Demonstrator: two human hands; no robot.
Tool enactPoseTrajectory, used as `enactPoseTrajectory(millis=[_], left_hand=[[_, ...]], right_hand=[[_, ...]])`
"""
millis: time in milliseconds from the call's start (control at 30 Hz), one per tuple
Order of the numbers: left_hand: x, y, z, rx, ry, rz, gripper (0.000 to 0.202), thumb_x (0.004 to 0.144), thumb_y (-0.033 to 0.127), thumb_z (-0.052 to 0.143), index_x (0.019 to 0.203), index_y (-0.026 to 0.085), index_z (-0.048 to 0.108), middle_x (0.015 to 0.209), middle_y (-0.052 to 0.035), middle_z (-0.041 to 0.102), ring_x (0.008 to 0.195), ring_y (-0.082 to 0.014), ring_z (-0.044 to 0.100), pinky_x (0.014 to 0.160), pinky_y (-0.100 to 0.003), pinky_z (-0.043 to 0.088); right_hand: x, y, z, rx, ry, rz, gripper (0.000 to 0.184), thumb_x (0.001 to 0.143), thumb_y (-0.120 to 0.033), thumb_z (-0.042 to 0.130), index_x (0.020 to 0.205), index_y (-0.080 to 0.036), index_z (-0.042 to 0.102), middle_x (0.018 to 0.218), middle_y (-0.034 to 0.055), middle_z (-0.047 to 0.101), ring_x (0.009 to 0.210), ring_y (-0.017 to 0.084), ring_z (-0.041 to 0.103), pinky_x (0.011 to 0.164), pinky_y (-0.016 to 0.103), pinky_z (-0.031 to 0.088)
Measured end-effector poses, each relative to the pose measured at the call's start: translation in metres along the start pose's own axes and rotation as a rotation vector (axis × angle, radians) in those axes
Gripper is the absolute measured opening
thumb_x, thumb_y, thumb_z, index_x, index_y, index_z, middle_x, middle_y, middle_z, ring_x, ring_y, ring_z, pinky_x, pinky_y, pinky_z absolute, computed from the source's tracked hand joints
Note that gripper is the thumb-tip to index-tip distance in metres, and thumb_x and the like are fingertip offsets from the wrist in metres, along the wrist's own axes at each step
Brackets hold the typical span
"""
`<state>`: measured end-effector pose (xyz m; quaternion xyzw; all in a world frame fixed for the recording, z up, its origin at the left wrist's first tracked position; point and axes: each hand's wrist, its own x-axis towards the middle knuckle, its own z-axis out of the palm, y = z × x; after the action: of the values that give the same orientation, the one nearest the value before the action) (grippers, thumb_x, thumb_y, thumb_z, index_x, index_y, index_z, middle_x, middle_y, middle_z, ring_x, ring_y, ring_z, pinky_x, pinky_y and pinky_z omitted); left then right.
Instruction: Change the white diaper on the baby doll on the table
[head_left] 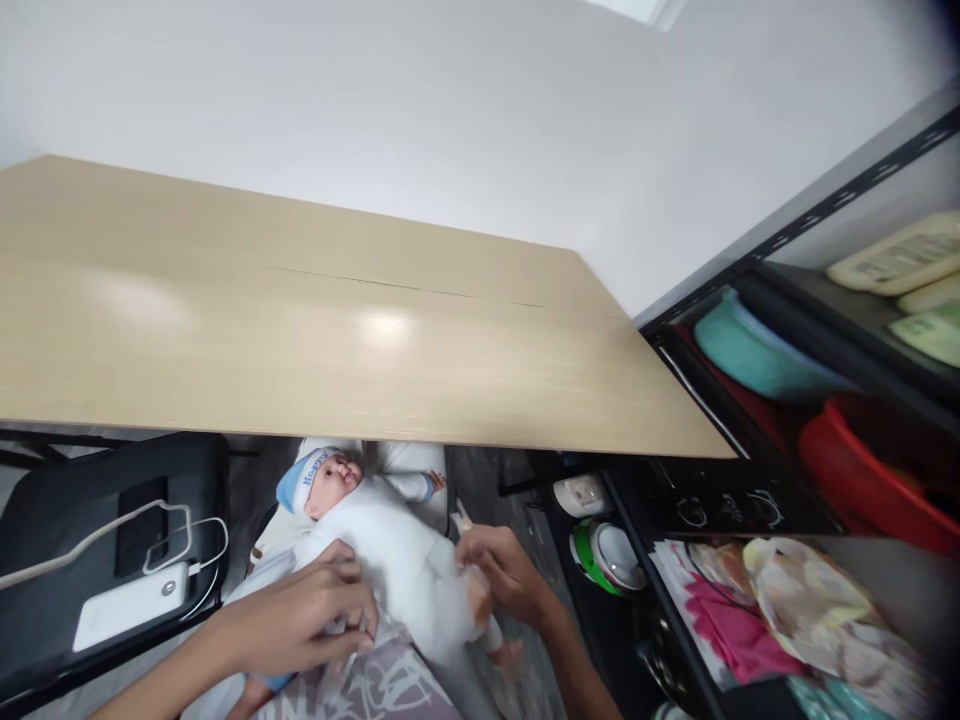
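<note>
Grip of left hand (300, 612) is curled tight on the torso of a white-suited, blue-capped baby doll (397, 565), lower centre of frame; right hand (501, 572) pinches its hip. Above it, pale wooden counter (300, 330).

One white-clad baby doll (397, 565) is counted at six o'clock; one teal plastic basin (750, 352) and one red plastic basin (862, 480) at three.
</note>
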<state>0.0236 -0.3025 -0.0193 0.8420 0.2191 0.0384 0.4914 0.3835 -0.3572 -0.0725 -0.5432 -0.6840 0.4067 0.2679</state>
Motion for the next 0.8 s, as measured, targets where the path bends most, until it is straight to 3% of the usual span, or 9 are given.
enactPoseTrajectory(millis=[100, 167, 233, 333, 433, 567, 633, 733, 800], left_hand=[[0.030, -0.001, 0.002, 0.062, 0.018, 0.089, 0.022, 0.118, 0.045, 0.061, 0.119, 0.029, 0.076, 0.101, -0.0031, 0.078, 0.103, -0.0248, 0.068, 0.108, -0.041, 0.049], [0.066, -0.002, 0.006, 0.138, 0.053, 0.149, 0.025, 0.117, 0.048, 0.061, 0.123, 0.027, 0.074, 0.106, -0.0046, 0.079, 0.103, -0.0247, 0.069, 0.111, -0.044, 0.047], [0.109, -0.004, 0.013, 0.263, 0.066, 0.155, 0.031, 0.112, 0.050, 0.068, 0.128, 0.023, 0.074, 0.122, -0.0106, 0.079, 0.117, -0.0301, 0.069, 0.108, -0.045, 0.049], [0.171, -0.009, 0.032, 0.464, -0.098, 0.086, 0.048, 0.093, 0.045, 0.087, 0.128, 0.014, 0.076, 0.138, -0.0228, 0.076, 0.138, -0.0414, 0.064, 0.112, -0.051, 0.051], [0.213, -0.016, 0.058, 0.487, -0.269, -0.033, 0.040, 0.082, 0.049, 0.095, 0.103, 0.018, 0.082, 0.122, -0.0204, 0.083, 0.135, -0.0440, 0.070, 0.105, -0.051, 0.056], [0.232, -0.023, 0.083, 0.470, -0.339, -0.113, 0.041, 0.078, 0.051, 0.097, 0.064, 0.021, 0.071, 0.078, -0.0135, 0.078, 0.100, -0.0429, 0.080, 0.082, -0.050, 0.058], [0.230, -0.025, 0.085, 0.474, -0.322, -0.122, 0.042, 0.073, 0.043, 0.100, 0.059, 0.021, 0.067, 0.074, -0.0136, 0.076, 0.096, -0.0430, 0.080, 0.079, -0.050, 0.057], [0.218, -0.022, 0.077, 0.509, -0.228, -0.099, 0.025, 0.074, 0.033, 0.097, 0.083, 0.019, 0.078, 0.096, -0.0169, 0.084, 0.110, -0.0433, 0.079, 0.084, -0.048, 0.059], [0.207, -0.017, 0.068, 0.523, -0.168, -0.063, 0.035, 0.083, 0.033, 0.091, 0.111, 0.017, 0.079, 0.120, -0.0208, 0.084, 0.123, -0.0426, 0.075, 0.094, -0.049, 0.060]], right_hand=[[-0.029, 0.012, -0.010, 0.168, -0.034, 0.223, 0.098, 0.110, -0.091, 0.017, 0.083, -0.021, 0.080, 0.068, 0.0057, 0.067, 0.067, 0.022, 0.065, 0.067, 0.033, 0.047], [-0.040, 0.017, -0.006, 0.193, -0.091, 0.348, 0.094, 0.108, -0.094, 0.023, 0.086, -0.022, 0.080, 0.063, 0.0044, 0.067, 0.064, 0.022, 0.064, 0.066, 0.033, 0.047], [-0.045, 0.019, 0.004, 0.149, -0.149, 0.419, 0.081, 0.108, -0.090, 0.036, 0.088, -0.023, 0.077, 0.062, 0.0031, 0.068, 0.062, 0.022, 0.065, 0.065, 0.033, 0.047], [-0.048, 0.023, 0.020, -0.024, -0.160, 0.454, 0.059, 0.107, -0.076, 0.053, 0.090, -0.024, 0.075, 0.069, 0.0035, 0.074, 0.068, 0.023, 0.068, 0.067, 0.032, 0.044], [-0.049, 0.032, 0.030, -0.133, -0.140, 0.453, 0.042, 0.101, -0.063, 0.064, 0.092, -0.025, 0.077, 0.080, 0.0057, 0.080, 0.078, 0.025, 0.070, 0.072, 0.034, 0.044], [-0.050, 0.049, 0.043, -0.047, -0.181, 0.509, 0.041, 0.093, -0.065, 0.070, 0.083, -0.024, 0.071, 0.070, 0.0023, 0.073, 0.067, 0.021, 0.062, 0.066, 0.033, 0.038], [-0.049, 0.055, 0.049, -0.035, -0.175, 0.531, 0.049, 0.091, -0.071, 0.071, 0.075, -0.025, 0.065, 0.063, 0.0009, 0.065, 0.063, 0.020, 0.056, 0.065, 0.033, 0.034], [-0.052, 0.058, 0.055, -0.061, -0.124, 0.560, 0.058, 0.088, -0.079, 0.069, 0.068, -0.026, 0.057, 0.058, -0.0003, 0.056, 0.061, 0.019, 0.051, 0.065, 0.035, 0.034], [-0.057, 0.059, 0.056, -0.056, -0.070, 0.562, 0.061, 0.087, -0.083, 0.067, 0.067, -0.027, 0.054, 0.056, -0.0005, 0.054, 0.060, 0.020, 0.052, 0.066, 0.036, 0.037]])
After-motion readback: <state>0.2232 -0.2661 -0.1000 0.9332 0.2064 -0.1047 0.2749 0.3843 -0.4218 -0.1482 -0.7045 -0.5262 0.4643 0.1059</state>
